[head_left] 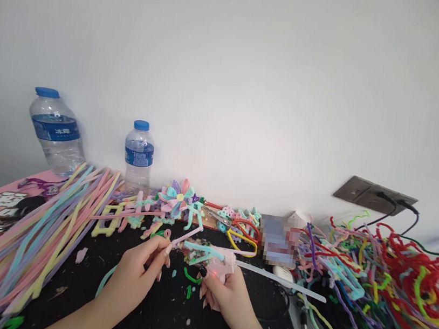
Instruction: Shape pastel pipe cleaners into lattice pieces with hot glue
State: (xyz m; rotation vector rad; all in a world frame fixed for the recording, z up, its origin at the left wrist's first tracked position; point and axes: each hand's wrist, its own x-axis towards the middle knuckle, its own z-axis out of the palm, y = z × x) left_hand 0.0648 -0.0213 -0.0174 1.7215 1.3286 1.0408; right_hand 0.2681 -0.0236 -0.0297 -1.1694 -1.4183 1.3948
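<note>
Pinching the strip (187,234) between thumb and fingertips, the left hand (139,267) had it just left of the gun (224,263), and here was the key line! From those fingers the strip slanted away and to the right, its free end lying ahead of the gun, toward the far side. The gun's own long axis ran roughly side to side, front pointing left, with the glue stick (284,282) poking well out of its rear, to the right. So two axes met at an angle, the left hand nearer the strip because it held it, the right hand (231,294) curled firmly round the gun's grip.

And right at the gun's front lay blue stems (207,250), crowding the view; whether the nozzle touched one could not be told. Beyond the gun, a little left, sat the flower (176,199); off to the gun's far left spread the bundle (41,237), and well to its right rose the heap (419,280). Under the gun stretched the mat (165,320), flecked with scraps!
</note>
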